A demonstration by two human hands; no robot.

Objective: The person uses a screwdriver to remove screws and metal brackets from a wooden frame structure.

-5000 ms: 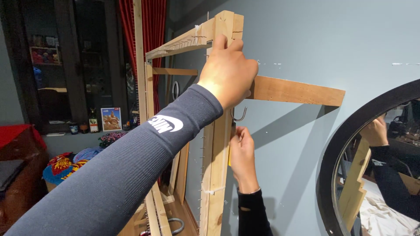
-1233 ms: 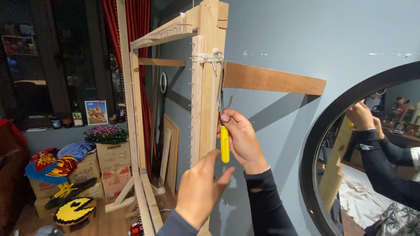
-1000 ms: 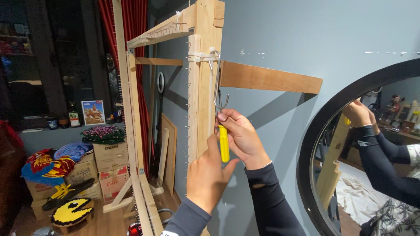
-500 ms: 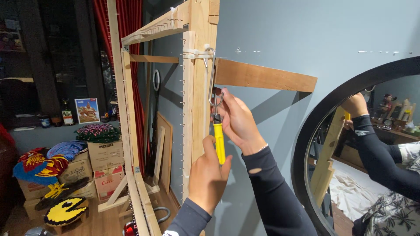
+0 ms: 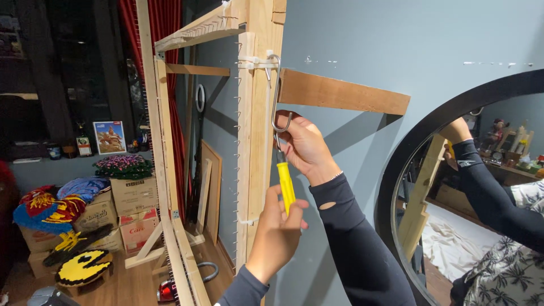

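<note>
- Metal hook (image 5: 275,93) already hanging off a pale tie at the top of the upright wooden post (image 5: 259,113), lower curl sitting right at the fingertips, so looks mounted but not finished being fiddled with.
- Yellow-handled tool (image 5: 285,185) pointing up at the bottom of that hook, tip just under the curl; can't tell if the tip is actually engaged with anything.
- Right hand (image 5: 306,146) curled close around the hook's lower end and the tool's top, fingers bunched tight, touching both.
- Left hand (image 5: 279,235) wrapped around the lower part of the yellow handle, fingers closed on it, thumb on the side.
- Judging by this, somewhere mid-job: hook up and tied, adjusting or tightening at its lower end not done yet.
- Slanted plank (image 5: 343,93) sticking out from the post along the grey wall, just behind the hook.
- Row of small nails (image 5: 238,113) running down the post edge, thread on them too thin to make out.
- Round black-framed mirror (image 5: 396,187) cut off at right, showing only a reflected arm and a bit of frame.
- Cardboard boxes (image 5: 133,195) and colourful bits on the floor at left, dim and hard to read.
- Tool's working end hidden by the right fingers, kind of tool not clear.
</note>
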